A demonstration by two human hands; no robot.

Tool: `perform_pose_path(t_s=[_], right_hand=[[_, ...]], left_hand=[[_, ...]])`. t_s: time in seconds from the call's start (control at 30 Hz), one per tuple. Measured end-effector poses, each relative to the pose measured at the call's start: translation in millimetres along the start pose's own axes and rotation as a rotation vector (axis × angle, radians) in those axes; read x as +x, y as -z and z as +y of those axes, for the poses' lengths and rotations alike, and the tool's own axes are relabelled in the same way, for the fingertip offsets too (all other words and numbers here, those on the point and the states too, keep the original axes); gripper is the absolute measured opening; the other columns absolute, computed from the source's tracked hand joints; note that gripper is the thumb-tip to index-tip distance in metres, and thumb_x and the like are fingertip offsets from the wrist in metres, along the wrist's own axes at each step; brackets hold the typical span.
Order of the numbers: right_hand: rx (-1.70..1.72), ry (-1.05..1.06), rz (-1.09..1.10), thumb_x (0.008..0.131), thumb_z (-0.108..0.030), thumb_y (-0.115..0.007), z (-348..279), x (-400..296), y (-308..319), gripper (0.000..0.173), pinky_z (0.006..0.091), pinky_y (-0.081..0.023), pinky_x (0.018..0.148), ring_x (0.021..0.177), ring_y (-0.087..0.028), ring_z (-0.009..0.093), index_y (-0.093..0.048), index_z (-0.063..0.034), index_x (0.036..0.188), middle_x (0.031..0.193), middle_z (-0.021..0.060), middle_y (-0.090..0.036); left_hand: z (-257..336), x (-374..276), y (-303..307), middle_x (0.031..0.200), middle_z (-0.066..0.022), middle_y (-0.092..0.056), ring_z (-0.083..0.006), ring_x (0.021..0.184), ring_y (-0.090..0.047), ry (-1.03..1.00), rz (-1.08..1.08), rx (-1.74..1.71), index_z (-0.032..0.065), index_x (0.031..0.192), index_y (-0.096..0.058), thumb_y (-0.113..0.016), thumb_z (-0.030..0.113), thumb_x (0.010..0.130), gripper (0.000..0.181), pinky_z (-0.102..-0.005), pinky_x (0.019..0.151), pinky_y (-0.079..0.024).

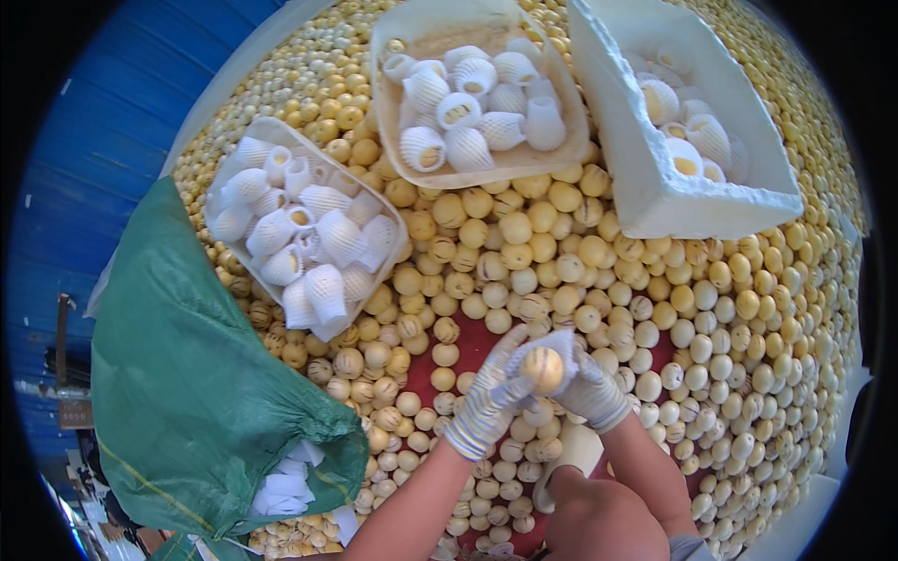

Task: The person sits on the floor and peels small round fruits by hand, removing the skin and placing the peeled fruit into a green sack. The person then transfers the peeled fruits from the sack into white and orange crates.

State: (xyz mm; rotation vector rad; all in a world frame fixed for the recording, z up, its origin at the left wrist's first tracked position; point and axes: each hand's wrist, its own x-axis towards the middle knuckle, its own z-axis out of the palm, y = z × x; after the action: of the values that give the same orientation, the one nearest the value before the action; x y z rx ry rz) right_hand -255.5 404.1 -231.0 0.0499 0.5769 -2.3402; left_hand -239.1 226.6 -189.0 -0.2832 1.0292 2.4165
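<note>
Before me, both hands wear pale knitted gloves with striped cuffs. My left hand (498, 393) holds a round yellow fruit (544, 369) with dark streaks from the left and below. A white foam net sleeve (561, 347) is partly around this fruit, its open end towards me. My right hand (593, 393) grips the sleeve and fruit from the right; some of its fingers are hidden behind them. Beneath both hands lie many loose yellow fruits (515, 228), spread over a red surface (473, 345).
Two white plastic tubs (393, 158) (245, 263) and a white foam box (729, 210) hold sleeved fruits. A green woven sack (189, 336) at the left has white foam sleeves (284, 487) in its mouth. Blue corrugated wall (126, 91) stands behind; my bent knee (607, 519) is below.
</note>
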Motion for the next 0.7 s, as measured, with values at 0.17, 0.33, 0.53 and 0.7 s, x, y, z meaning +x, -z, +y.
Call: perform_pose_path(t_s=[0.17,0.33,0.53,0.7], right_hand=[[-0.104,0.177,0.256,0.070,-0.036,-0.084,-11.1,-7.2,-23.6,0.073,0.0326,-0.051,0.089,0.101,-0.061,0.020,-0.052,-0.0002,0.125,0.110,0.0093,-0.061],[-0.932,0.477,0.448,0.079,-0.008,-0.076,-15.2,-9.7,-41.1,0.051,0.0286,-0.052,0.082,0.094,-0.061,0.015,-0.054,-0.0032,0.124,0.104,0.0063,-0.060],[-1.268,0.382,0.118,0.078,0.001,-0.067,-14.5,-0.2,-62.2,0.057,0.0285,-0.051,0.075,0.079,-0.061,0.016,-0.049,-0.0047,0.132,0.107,0.0066,-0.064],[-1.134,0.269,-0.033,0.086,-0.009,-0.064,-7.2,0.6,-51.3,0.058,0.0296,-0.047,0.091,0.108,-0.058,0.015,-0.043,-0.0043,0.139,0.122,0.0109,-0.062]], left_hand=[[4.4,-6.2,-7.2,0.136,-0.0164,-0.049,-0.0243,0.123,-0.051,-0.090,-0.052,0.033,0.0027,0.147,-0.030,-0.083,0.025,0.074,0.093,-0.0335,0.102,-0.044],[10.2,0.4,-0.9,0.131,-0.0157,-0.052,-0.0237,0.119,-0.053,-0.037,0.169,0.358,0.0007,0.145,-0.032,-0.083,0.012,0.074,0.088,-0.0342,0.101,-0.046],[-11.4,9.8,43.3,0.128,-0.0149,-0.054,-0.0263,0.118,-0.055,-0.102,0.353,0.205,0.0012,0.140,-0.033,-0.068,-0.006,0.080,0.070,-0.0392,0.100,-0.050],[5.4,-10.6,40.7,0.134,-0.0140,-0.050,-0.0285,0.118,-0.056,0.032,0.174,0.002,0.0077,0.139,-0.035,-0.080,0.025,0.076,0.079,-0.0438,0.093,-0.053]])
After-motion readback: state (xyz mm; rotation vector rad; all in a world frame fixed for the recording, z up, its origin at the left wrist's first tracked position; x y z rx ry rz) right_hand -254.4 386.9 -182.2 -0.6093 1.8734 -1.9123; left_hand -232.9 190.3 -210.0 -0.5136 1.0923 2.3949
